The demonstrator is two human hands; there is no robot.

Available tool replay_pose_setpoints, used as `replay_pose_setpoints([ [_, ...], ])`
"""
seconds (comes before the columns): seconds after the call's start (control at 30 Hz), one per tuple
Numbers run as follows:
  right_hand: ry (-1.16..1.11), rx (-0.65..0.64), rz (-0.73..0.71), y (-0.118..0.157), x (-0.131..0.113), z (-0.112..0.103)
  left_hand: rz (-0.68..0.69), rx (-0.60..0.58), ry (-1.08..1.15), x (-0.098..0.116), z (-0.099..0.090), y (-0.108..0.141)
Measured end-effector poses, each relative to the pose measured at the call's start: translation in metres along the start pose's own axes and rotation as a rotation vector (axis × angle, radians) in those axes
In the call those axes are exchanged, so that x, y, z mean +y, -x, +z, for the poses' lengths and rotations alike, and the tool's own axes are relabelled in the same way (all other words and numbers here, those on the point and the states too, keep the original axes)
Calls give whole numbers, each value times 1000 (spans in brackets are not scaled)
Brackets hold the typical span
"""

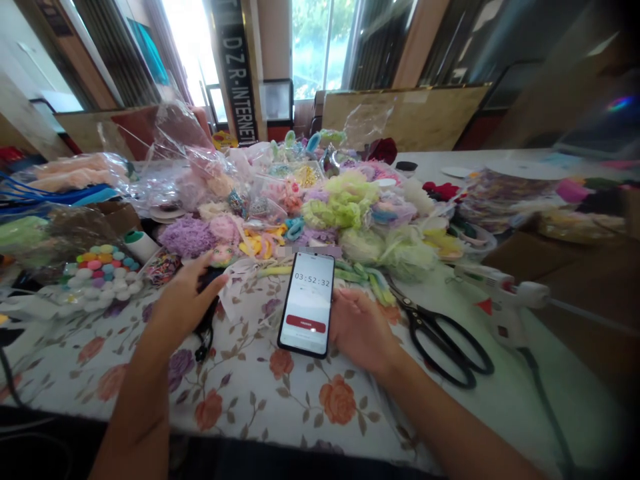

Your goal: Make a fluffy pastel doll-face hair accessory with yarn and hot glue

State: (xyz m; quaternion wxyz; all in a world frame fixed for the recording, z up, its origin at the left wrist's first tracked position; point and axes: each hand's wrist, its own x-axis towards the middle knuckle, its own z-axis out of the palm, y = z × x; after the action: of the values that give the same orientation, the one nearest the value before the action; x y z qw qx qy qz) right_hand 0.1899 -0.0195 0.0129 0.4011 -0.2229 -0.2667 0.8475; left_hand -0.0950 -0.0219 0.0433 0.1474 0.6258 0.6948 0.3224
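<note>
A smartphone [306, 303] with a lit timer screen and a red button is tilted up over the flowered tablecloth. My right hand [363, 327] grips its right edge, with some fingers hidden behind it. My left hand [185, 300] is stretched out to the left of the phone, thumb and fingers apart, over a small dark item [204, 327] that it partly covers. Whether it touches that item I cannot tell. Beyond those fingers lies a fluffy purple bundle [187, 235]. Black-handled scissors [443, 337] rest to the right of my right hand.
A white glue gun [507, 300] with a cord lies at the right, beside a cardboard box [565, 267]. Colourful pom-poms [103, 267] and a white spool [140, 245] are at the left. Light-green mesh [345, 200] and plastic-wrapped craft supplies are heaped across the back.
</note>
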Motion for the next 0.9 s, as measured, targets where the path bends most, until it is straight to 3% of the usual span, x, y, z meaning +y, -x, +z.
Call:
replay_pose_setpoints([
  [0.1,-7,45,-2,-2,-1,0,-113,50,-283,-41,-15,12],
  [0.27,13,62,-2,-3,-1,1,-238,-3,-279,-67,-2,39],
  [0.4,9,65,6,-3,1,2,-265,5,-256,-67,10,39],
  [0.63,11,63,12,-3,0,3,-225,-8,-267,-62,12,32],
  [0.9,4,43,19,-4,2,0,-130,-44,-257,-43,24,22],
])
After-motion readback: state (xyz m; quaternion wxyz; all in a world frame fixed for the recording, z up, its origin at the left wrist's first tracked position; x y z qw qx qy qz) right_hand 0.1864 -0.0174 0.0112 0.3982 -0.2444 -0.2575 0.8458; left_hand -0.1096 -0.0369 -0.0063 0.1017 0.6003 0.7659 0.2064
